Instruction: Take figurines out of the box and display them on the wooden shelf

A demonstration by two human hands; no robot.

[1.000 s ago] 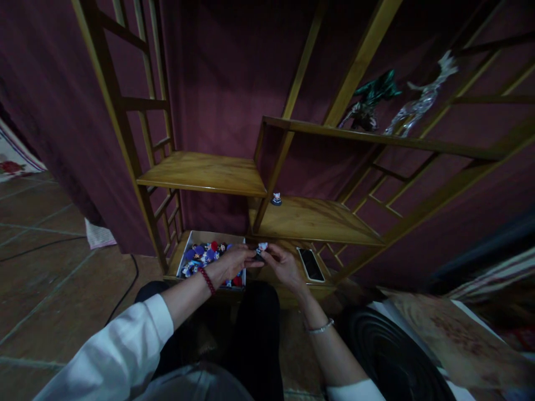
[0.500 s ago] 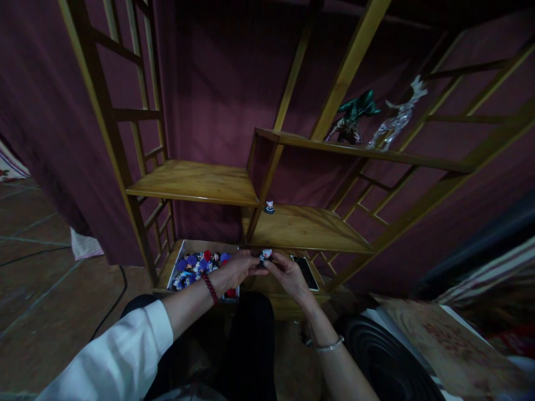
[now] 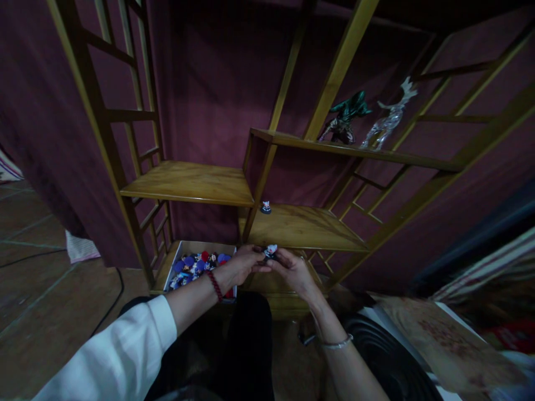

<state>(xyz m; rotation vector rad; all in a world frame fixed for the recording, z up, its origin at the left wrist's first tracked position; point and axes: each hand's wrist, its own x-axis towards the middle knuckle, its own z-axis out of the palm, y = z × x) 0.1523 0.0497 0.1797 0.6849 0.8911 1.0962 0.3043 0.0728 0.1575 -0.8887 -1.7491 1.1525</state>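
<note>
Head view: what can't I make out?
All in the head view:
Small white-and-dark figurine: lower part partly covered by left hand and right hand; features too small.
White-rimmed open box: contents partly hidden by the left forearm.
Black ridged round object: cut off by the bottom edge.

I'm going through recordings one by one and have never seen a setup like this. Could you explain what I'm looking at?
There's no machine: these are a person's bare hands, filmed by one head-worn camera looking forward and down. The left hand and right hand together hold a small white-and-dark figurine. A similar-looking figurine stands on a wooden shelf just beyond. Near the left hand, an open box holds many little pieces, some blue or red. Higher up stand a green statuette and a clear deer figurine.
</note>
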